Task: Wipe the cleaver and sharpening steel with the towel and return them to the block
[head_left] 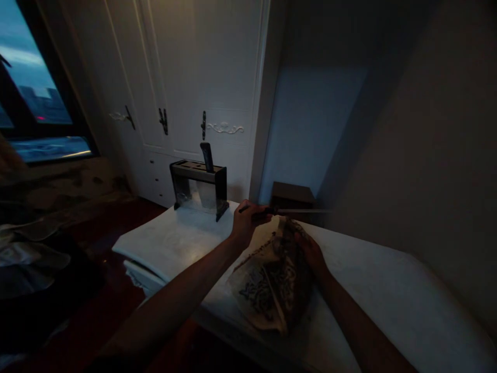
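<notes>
Knife [287, 210] is gripped tight in my left hand [245, 221], blade pointing right above the white table [388, 290]. My right hand [310, 252] presses flat on the patterned cloth [272, 282]

The table top [182, 241] looks white and smooth, with a soft shine. On it lies a patterned cloth [272, 282] that looks soft and matt, with creases. The left hand [245, 221] holds a knife [295, 211]; its handle is dark and its long blade looks like thin, dull metal. The knife block [199, 185] has a dark top that seems like matt plastic and a see-through, shiny front. The wardrobe doors [186, 72] look like painted white wood, smooth, with dark metal handles [163, 120]. The floor [112, 305] is dark red and glossy.
</notes>
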`<act>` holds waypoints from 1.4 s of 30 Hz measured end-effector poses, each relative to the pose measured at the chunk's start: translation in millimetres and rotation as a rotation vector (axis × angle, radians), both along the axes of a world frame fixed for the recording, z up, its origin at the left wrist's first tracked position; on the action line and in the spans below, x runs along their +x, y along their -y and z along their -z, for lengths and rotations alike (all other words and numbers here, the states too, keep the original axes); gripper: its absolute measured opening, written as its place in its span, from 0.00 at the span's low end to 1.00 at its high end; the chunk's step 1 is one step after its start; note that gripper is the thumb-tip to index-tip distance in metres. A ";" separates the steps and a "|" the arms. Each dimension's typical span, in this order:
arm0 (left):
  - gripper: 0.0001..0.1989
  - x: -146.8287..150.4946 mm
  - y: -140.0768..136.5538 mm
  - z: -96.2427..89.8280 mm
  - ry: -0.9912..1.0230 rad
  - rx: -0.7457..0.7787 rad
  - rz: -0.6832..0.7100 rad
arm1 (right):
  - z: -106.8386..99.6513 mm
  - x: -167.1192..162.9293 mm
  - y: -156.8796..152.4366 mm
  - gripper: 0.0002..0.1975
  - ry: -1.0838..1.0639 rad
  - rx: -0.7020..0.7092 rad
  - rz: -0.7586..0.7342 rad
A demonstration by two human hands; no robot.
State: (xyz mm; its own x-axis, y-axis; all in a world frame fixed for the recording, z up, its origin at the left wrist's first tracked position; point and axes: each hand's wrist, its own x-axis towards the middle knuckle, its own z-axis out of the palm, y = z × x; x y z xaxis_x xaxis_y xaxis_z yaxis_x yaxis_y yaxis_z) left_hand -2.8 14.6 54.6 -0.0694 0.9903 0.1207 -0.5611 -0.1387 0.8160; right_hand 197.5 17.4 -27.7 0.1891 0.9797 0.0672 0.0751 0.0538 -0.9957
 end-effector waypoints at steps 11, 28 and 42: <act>0.18 24.8 4.0 51.4 0.040 -0.023 0.217 | -9.9 -1.4 9.8 0.19 -0.553 -0.231 -0.236; 0.11 18.9 -22.4 76.3 -0.911 0.378 0.065 | -10.5 18.0 9.8 0.08 -0.744 -0.234 -0.067; 0.16 11.1 -29.6 80.6 -1.080 0.393 0.034 | -20.0 12.5 20.2 0.26 -0.538 0.015 -0.247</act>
State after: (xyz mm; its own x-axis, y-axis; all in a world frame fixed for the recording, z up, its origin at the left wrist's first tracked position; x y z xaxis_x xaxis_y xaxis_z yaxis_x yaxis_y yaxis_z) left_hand 8.3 44.2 -26.1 0.2836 0.8707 0.4019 0.3965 -0.4881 0.7775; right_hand 210.1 -2.8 -7.7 -0.0332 0.9987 0.0396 -0.4568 0.0201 -0.8893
